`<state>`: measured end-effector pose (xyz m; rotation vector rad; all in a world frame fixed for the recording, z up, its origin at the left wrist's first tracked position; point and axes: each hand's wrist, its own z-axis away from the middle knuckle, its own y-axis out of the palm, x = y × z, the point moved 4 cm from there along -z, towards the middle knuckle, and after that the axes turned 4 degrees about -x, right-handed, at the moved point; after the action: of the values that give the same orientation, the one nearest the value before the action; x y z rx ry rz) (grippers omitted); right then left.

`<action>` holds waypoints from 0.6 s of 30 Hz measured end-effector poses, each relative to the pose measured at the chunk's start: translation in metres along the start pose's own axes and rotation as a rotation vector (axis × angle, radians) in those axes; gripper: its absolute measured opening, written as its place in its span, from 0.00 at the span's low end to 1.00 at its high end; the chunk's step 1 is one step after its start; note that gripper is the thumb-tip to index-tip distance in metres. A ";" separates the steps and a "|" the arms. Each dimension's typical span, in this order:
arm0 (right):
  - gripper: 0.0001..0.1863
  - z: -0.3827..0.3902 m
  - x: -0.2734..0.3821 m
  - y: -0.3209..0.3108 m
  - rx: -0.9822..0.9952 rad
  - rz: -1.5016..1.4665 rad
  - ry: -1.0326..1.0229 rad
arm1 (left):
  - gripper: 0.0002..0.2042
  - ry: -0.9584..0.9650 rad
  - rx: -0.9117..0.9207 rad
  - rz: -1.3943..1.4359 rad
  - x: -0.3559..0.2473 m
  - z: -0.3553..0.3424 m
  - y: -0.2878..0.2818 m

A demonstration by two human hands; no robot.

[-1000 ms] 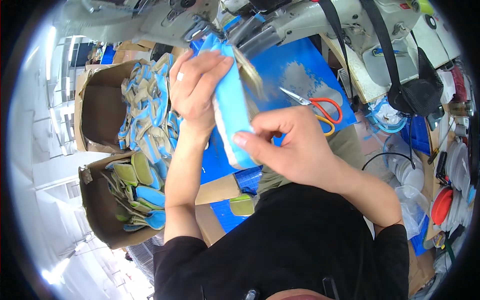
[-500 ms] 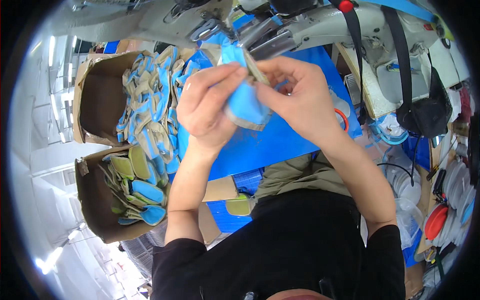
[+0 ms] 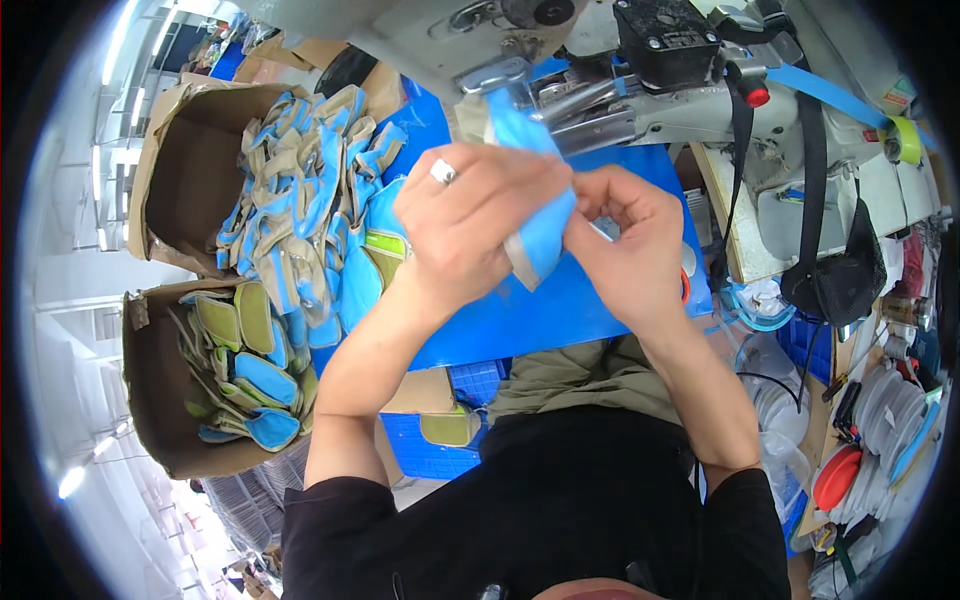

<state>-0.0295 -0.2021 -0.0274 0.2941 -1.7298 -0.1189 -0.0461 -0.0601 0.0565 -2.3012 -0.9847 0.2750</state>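
My left hand [image 3: 465, 215], a ring on one finger, is closed on a blue and beige fabric piece [image 3: 540, 245], its fingers blurred over the piece's front. The piece hangs at a slant just below the metal attachment of a sewing machine [image 3: 650, 38]. My right hand [image 3: 630, 245] pinches the piece's right edge with curled fingers. Beneath both hands lies a blue mat [image 3: 470, 335]; scissors' red handle [image 3: 686, 285] shows partly behind my right hand.
A pile of blue and beige pieces [image 3: 285, 195] lies left, beside a cardboard box [image 3: 180, 200]. A lower box [image 3: 150, 370] holds several padded pieces. Black straps with a pouch [image 3: 840, 280] hang right, above stacked discs [image 3: 880, 400].
The piece was upright and long between my hands; my hands have since come together around it, and it is turned and bunched. More blue-green pieces now show behind my left arm.
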 end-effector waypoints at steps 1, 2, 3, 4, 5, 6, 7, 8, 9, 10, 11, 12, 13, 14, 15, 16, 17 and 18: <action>0.08 -0.005 0.000 0.002 0.004 0.012 0.008 | 0.11 -0.003 -0.007 -0.002 0.004 0.000 0.001; 0.08 -0.009 0.001 0.003 0.008 0.023 0.016 | 0.11 -0.002 -0.003 -0.012 0.008 -0.001 0.002; 0.08 -0.014 0.002 0.004 0.007 0.032 0.012 | 0.11 -0.002 0.000 -0.023 0.013 -0.002 0.003; 0.07 -0.018 0.005 0.007 0.006 0.039 0.008 | 0.10 -0.002 0.003 -0.033 0.017 -0.003 0.003; 0.07 -0.021 0.007 0.009 0.005 0.047 0.004 | 0.10 0.002 -0.009 -0.038 0.020 -0.003 0.003; 0.07 -0.021 0.006 0.008 0.005 0.042 -0.010 | 0.11 0.007 -0.023 -0.039 0.022 -0.002 0.004; 0.08 -0.020 0.004 0.008 0.004 0.038 -0.023 | 0.11 0.011 -0.037 -0.040 0.023 -0.002 0.005; 0.09 -0.018 0.001 0.008 0.003 0.033 -0.037 | 0.10 0.019 -0.038 -0.067 0.022 -0.003 0.005; 0.09 -0.014 -0.002 0.008 -0.007 -0.062 -0.009 | 0.10 0.027 -0.033 -0.096 0.021 -0.005 0.005; 0.09 -0.007 -0.005 0.009 -0.019 -0.158 0.018 | 0.10 0.036 -0.029 -0.124 0.020 -0.005 0.005; 0.09 -0.001 -0.006 0.008 -0.032 -0.253 0.044 | 0.12 0.038 -0.012 -0.130 0.019 -0.004 0.005; 0.09 0.006 -0.006 0.008 -0.015 -0.283 0.089 | 0.13 0.040 0.007 -0.137 0.018 -0.002 0.005; 0.08 0.013 -0.004 0.007 0.001 -0.314 0.135 | 0.15 0.043 0.025 -0.142 0.017 -0.001 0.005; 0.08 0.019 -0.001 0.006 0.016 -0.345 0.179 | 0.13 0.066 0.015 -0.149 0.017 -0.001 0.005; 0.08 0.025 0.008 0.008 0.072 -0.350 0.178 | 0.11 0.089 0.012 -0.164 0.016 -0.002 0.002; 0.08 0.030 0.020 0.012 0.122 -0.356 0.179 | 0.10 0.111 0.012 -0.172 0.015 -0.001 0.001; 0.10 0.033 0.028 0.016 0.171 -0.361 0.179 | 0.10 0.090 0.001 -0.159 0.015 0.000 0.000; 0.11 0.034 0.033 0.018 0.196 -0.348 0.153 | 0.10 0.073 -0.006 -0.135 0.016 0.000 0.001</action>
<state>-0.0705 -0.1967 0.0017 0.7303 -1.5273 -0.1750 -0.0348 -0.0493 0.0567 -2.2217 -1.0993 0.1307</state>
